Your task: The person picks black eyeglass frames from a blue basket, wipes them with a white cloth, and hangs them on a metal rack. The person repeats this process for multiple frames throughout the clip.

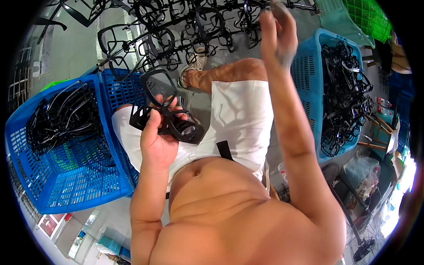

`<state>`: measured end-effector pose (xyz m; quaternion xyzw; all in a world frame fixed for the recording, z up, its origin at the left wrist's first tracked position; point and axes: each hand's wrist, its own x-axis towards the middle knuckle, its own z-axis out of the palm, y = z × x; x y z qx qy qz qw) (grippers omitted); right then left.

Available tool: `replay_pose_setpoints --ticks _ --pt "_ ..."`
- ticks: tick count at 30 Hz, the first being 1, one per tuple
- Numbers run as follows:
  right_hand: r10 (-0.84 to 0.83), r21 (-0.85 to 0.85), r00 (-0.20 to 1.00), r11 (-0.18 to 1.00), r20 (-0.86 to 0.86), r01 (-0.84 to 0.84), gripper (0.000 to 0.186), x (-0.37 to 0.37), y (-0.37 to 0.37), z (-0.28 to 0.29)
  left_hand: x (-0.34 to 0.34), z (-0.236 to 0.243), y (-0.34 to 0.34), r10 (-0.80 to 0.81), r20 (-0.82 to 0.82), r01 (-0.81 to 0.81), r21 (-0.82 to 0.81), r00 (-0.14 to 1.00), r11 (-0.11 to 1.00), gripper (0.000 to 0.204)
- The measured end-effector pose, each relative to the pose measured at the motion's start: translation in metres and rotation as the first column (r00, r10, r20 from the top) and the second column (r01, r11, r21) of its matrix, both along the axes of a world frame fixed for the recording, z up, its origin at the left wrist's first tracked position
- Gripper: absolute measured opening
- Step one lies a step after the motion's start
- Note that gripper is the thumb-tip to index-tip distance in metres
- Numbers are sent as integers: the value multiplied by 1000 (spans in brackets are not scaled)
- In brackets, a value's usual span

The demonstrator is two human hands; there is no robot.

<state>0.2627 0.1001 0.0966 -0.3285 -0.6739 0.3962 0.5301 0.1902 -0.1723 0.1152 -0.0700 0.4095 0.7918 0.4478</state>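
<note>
My left hand [157, 138] grips a small stack of black plastic eyeglass frames [170, 115] in front of my lap, one frame sticking up above the fingers. My right hand [277, 32] is raised far forward, fingers pinched at black frames hanging on a rack [185, 26] across the top of the view. Whether it fully holds one I cannot tell, but its fingertips touch the rack's frames. I sit in white shorts [240, 119] with one knee forward.
A blue plastic basket [70, 176] with black frame parts stands at my left. Another blue basket [309, 79] full of black frames stands at my right. A green crate [369, 17] sits at top right. Clutter and a fan lie at lower right.
</note>
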Motion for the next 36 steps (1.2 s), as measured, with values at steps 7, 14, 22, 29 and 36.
replay_pose_setpoints --ticks 7,14,22,29,36 --pt "689 -316 724 692 22 -649 31 45 -126 9 16 5 10 -88 -194 111 114 977 987 32" --pt "279 -527 636 378 -719 -761 27 78 -129 28 -22 -2 -25 42 -611 -112 -77 791 991 29" --pt "855 93 515 519 -64 -850 60 -11 -171 104 -11 5 -32 128 -23 -122 192 991 974 56" --pt "824 -225 519 563 227 -795 29 27 -160 23 -12 14 -38 129 -23 -114 345 991 932 43" --pt "643 -587 682 417 -349 -694 27 64 -143 29 -21 19 -43 272 -281 -179 316 920 932 40"
